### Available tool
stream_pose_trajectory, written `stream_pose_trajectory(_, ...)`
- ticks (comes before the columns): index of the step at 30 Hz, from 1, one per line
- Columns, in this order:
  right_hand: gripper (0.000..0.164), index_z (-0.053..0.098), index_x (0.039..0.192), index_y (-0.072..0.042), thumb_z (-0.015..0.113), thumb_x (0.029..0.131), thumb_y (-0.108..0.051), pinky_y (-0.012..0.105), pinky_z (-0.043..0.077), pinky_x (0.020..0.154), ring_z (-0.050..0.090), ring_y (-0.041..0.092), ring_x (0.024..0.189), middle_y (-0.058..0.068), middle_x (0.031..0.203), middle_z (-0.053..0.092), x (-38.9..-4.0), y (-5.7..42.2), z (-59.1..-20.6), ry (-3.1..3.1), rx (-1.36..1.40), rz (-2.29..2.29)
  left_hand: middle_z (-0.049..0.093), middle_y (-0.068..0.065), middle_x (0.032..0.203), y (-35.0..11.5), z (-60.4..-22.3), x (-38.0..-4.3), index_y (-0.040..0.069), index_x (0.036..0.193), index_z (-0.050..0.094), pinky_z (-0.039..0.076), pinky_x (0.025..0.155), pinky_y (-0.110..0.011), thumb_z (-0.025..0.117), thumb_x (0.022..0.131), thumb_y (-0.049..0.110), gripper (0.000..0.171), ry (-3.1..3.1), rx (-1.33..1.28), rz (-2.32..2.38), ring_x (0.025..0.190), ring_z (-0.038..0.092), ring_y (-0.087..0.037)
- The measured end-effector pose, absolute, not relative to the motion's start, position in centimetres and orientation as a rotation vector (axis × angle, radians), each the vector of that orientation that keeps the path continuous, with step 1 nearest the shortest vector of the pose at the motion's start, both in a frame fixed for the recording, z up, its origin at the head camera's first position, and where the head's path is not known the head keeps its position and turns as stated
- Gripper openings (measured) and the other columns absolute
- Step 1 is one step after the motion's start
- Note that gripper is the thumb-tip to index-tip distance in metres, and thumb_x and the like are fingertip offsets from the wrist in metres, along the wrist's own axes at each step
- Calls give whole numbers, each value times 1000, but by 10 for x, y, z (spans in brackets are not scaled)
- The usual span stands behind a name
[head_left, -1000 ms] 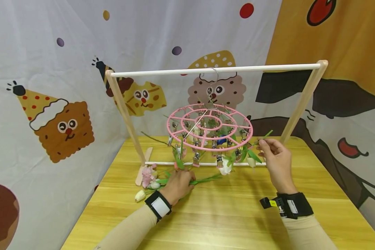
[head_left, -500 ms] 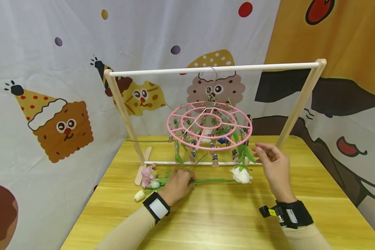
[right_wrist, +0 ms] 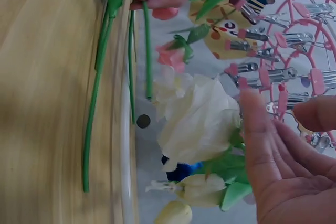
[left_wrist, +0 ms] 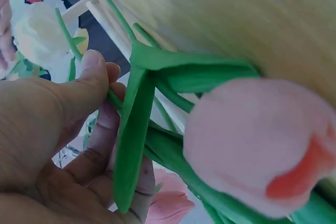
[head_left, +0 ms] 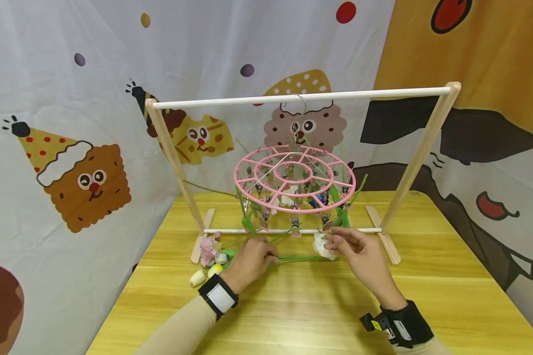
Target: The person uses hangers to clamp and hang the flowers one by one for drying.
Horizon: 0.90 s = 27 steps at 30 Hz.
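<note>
My left hand [head_left: 250, 261] is low over the table, its thumb and fingers pinching a green flower stem [left_wrist: 70, 38]. Beside it in the left wrist view are long green leaves and a large pink artificial tulip [left_wrist: 252, 145]. My right hand [head_left: 361, 259] is at the white artificial rose [head_left: 322, 246], which hangs head down below the pink round clip hanger [head_left: 295, 207]. In the right wrist view the thumb and forefinger stand apart, with the rose [right_wrist: 197, 119] just past the fingertips. Metal clips with pink tips [right_wrist: 296, 39] dangle from the hanger.
A wooden rack with a white top rail [head_left: 248, 101] carries the hanger. On the table left of my left hand lie a pink flower [head_left: 209, 249], a cream tulip [head_left: 198, 277] and a yellow tulip [head_left: 215, 269]. Other flowers hang from the clips, including a blue one [head_left: 318, 199].
My right hand has come left and down from the hanger's right side to the white rose. The hanger and its hanging flowers have turned. My left hand stays nearly in place.
</note>
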State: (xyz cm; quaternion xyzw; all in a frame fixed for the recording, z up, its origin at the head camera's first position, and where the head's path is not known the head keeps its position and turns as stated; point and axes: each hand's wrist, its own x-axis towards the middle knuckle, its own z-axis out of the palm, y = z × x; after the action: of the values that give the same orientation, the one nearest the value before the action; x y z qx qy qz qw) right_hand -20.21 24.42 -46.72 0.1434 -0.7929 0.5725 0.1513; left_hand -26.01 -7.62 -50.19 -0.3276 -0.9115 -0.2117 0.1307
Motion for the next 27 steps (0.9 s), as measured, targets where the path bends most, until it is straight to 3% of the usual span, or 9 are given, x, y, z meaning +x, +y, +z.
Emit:
stream_pose_trajectory(7,39,71,154,2,68,120,-18,36,73,93,89,18,107,21,138,85,-204,240,-470,-2342,391,1610,78,3,92,-82,-495,-253,12,98,91,61,71,-18,93,100,18,6,-2590,-960,-654,80,73,-9)
stream_pose_trajectory(14,38,71,153,2,67,121,-18,35,73,94,88,19,109,23,137,84,-206,242,-468,-2359,384,1574,78,1,96,-84,-482,-243,16,99,90,63,73,-21,91,101,13,4,-2473,-961,-681,83,76,-12)
stream_pose_trajectory(19,33,75,148,0,70,119,-16,37,74,91,88,18,108,21,133,85,-205,241,-469,-2369,393,1574,80,-2,100,-80,-474,-238,12,102,90,66,77,-22,88,103,14,3,-2381,-997,-726,86,78,-14)
stream_pose_trajectory(23,29,79,144,-8,75,115,-9,29,72,92,86,15,110,15,132,86,-203,237,-468,-2409,406,1544,81,-2,100,-76,-465,-232,13,104,90,67,79,-22,87,104,19,7,-2341,-1025,-715,88,79,-15)
stream_pose_trajectory(27,36,81,143,-14,82,108,-3,23,69,93,84,12,113,10,131,87,-201,231,-469,-2452,443,1527,81,-1,100,-70,-458,-225,14,103,89,67,79,-22,87,103,20,6,-2309,-1038,-722,88,79,-14)
